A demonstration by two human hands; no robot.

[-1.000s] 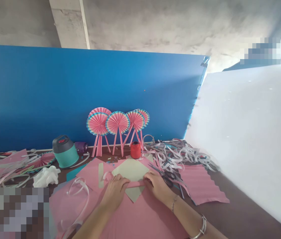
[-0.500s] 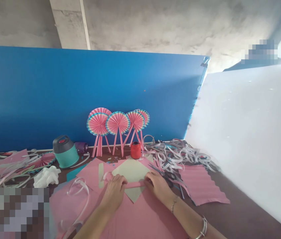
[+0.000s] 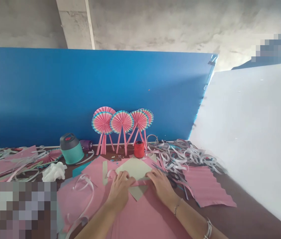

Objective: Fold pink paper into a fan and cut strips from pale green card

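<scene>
Pink sheet (image 3: 142, 215) lies nearest you, spreading out from under the green paper (image 3: 134, 167). Your left hand (image 3: 119, 194) rests palm down on the green paper's near left edge, fingers flat and together, gripping nothing. Its fingertips press a pink strip (image 3: 142, 182) that crosses the green paper. Your right hand (image 3: 162, 187) lies flat on the near right edge, fingers pressing the strip's other end, clasping nothing.

Right of the green paper sits a corrugated sheet (image 3: 206, 187), and left of it a white tissue (image 3: 54, 171). Just behind the green paper stands a red spool (image 3: 138, 149). Ribbon curls (image 3: 187, 154) are heaped behind it to the right, and a teal jar (image 3: 71, 149) stands behind it to the left. Farthest behind it, paper fans (image 3: 121, 122) lean on the blue board (image 3: 55, 93).
</scene>
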